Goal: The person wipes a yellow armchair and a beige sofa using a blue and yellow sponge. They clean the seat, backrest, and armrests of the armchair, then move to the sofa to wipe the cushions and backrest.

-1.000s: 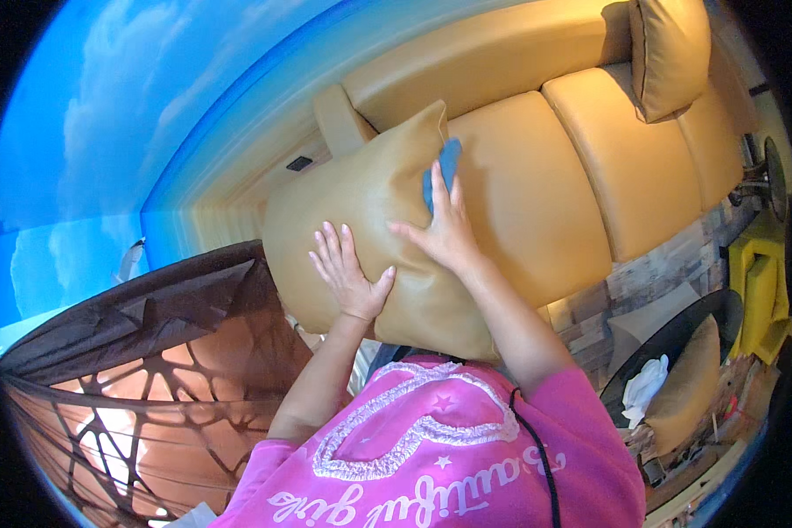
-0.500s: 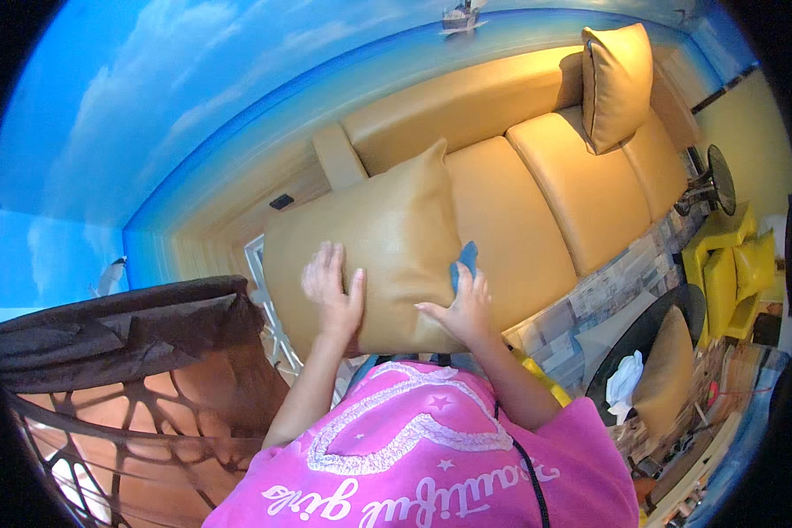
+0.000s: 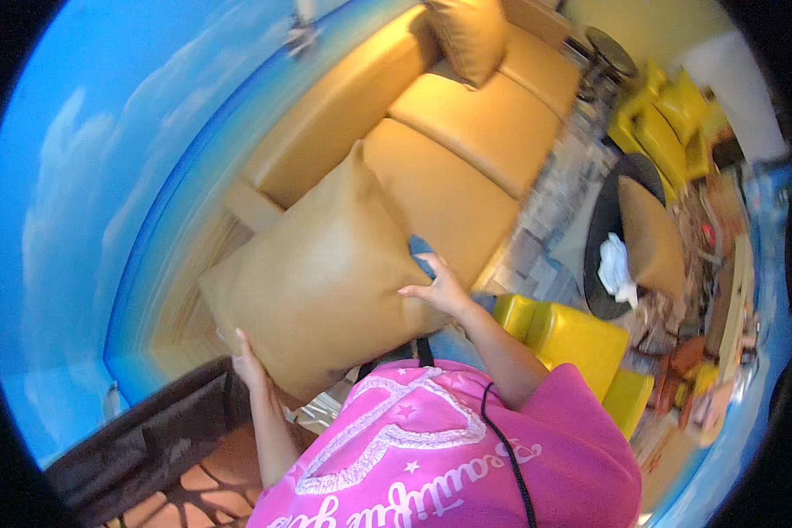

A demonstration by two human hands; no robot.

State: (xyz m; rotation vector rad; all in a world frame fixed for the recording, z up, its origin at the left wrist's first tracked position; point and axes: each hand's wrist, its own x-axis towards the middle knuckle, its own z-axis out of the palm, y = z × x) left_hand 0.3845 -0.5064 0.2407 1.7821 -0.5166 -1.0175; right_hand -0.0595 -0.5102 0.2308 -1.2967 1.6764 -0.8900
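A large tan leather-look cushion [image 3: 304, 282] is held tilted in front of me, between my two hands. My left hand [image 3: 251, 363] grips its lower left edge, thumb on the front and the other fingers partly hidden behind. My right hand [image 3: 444, 289] is at the cushion's right edge, its thumb pressing the front face. A blue cloth [image 3: 421, 251] sticks up from the fingers of that hand, against the cushion's side. Behind the cushion stretches a long tan sofa [image 3: 449, 194], and a second tan cushion [image 3: 473, 40] leans at its far end.
Yellow armchairs stand close on my right [image 3: 576, 339] and farther off [image 3: 664, 123]. A dark round table [image 3: 597, 277] bears white tissue [image 3: 616, 268] beside a brown cushion [image 3: 651, 242]. At lower left is a dark fabric-topped screen [image 3: 150, 431]. A sky-and-sea mural covers the wall [image 3: 88, 202].
My left hand has gone from the cushion's front face to its lower left edge. The cushion has turned and shifted left in view, while my right hand stays at its right edge. The view has swung round.
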